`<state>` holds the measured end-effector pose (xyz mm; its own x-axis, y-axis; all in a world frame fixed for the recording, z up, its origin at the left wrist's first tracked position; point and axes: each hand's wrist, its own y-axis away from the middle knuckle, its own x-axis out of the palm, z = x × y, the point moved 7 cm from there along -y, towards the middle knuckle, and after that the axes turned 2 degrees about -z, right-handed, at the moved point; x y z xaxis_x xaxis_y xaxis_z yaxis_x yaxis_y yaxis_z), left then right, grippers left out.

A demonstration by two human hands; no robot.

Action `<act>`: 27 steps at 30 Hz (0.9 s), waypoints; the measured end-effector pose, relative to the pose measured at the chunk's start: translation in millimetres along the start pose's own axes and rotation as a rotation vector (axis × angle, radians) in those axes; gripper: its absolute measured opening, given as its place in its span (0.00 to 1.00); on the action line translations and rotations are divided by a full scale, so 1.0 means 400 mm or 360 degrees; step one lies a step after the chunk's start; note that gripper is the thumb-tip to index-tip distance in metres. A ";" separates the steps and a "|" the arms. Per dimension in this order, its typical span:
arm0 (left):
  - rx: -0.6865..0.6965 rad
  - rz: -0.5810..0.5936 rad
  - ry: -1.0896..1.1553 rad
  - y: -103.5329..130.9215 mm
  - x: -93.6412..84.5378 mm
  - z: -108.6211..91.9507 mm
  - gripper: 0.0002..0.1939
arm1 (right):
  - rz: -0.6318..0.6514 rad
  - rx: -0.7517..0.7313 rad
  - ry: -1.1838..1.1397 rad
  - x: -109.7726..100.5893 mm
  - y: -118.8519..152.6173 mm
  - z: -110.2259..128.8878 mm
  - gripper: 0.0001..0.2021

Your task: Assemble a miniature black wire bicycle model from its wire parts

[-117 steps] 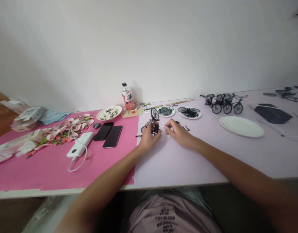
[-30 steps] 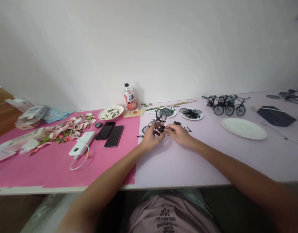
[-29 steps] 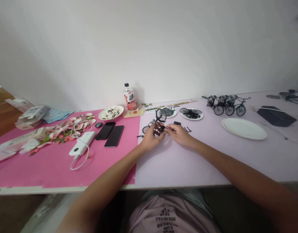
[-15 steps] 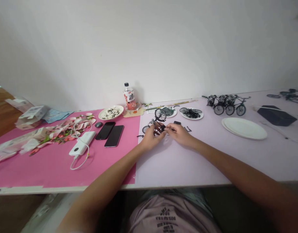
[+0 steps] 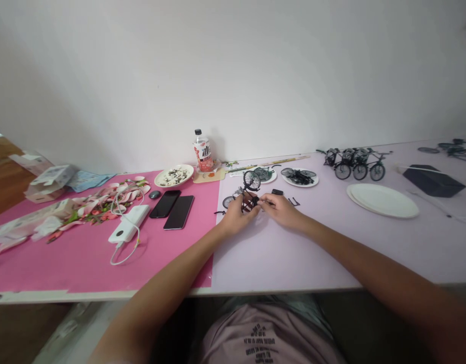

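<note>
A small black model bicycle (image 5: 249, 194), only part built, sits between both hands over the pale lilac tabletop (image 5: 278, 253), near the seam where a pink mat (image 5: 84, 258) begins; one spoked wheel (image 5: 251, 180) stands up above the fingers, and the rest of the frame is mostly hidden by them. The left hand (image 5: 234, 218) is closed around the frame from below; the right hand (image 5: 283, 208) pinches in at the frame's side, fingertips narrow, though whether it holds a tool or a tiny part is too small to tell.

As a judgement, the build is midway: a wheel and frame are joined, while a loose wheel (image 5: 227, 201) and small black pieces (image 5: 292, 202) lie on the table just beside the hands, and two small plates of parts (image 5: 299, 177) wait behind; three finished model bicycles (image 5: 354, 164) stand in a row further right, with more parts at the far right edge.

Further out are stacked white plates (image 5: 382, 200), a dark box (image 5: 433, 180), a drinks bottle (image 5: 203, 151), a dish of small pieces (image 5: 173, 176), two phones (image 5: 172, 205), a white power bank (image 5: 128, 224) with cable, and pink wrappers (image 5: 92, 205); behind is a plain white wall (image 5: 233, 76).
</note>
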<state>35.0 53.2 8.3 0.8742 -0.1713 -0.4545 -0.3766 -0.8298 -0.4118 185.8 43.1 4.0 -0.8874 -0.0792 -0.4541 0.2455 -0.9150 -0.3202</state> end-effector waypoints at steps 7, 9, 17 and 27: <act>-0.0011 0.0072 -0.0052 0.003 0.003 -0.009 0.16 | 0.0022 0.0000 0.0106 0.003 -0.004 -0.013 0.12; -0.0031 0.0102 -0.0071 0.004 0.006 -0.009 0.16 | 0.0023 -0.0017 0.0143 0.004 -0.005 -0.015 0.13; -0.0069 0.0120 -0.0041 0.005 0.008 -0.010 0.17 | 0.0031 -0.0014 0.0154 0.005 -0.006 -0.022 0.13; -0.0083 0.0130 -0.0064 0.006 0.011 -0.002 0.17 | 0.0062 -0.0023 0.0175 0.006 -0.005 -0.026 0.13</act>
<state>38.2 50.1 6.0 0.8278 -0.2186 -0.5167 -0.4286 -0.8407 -0.3309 187.1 48.8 -5.0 -0.8294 -0.0699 -0.5543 0.2852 -0.9061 -0.3124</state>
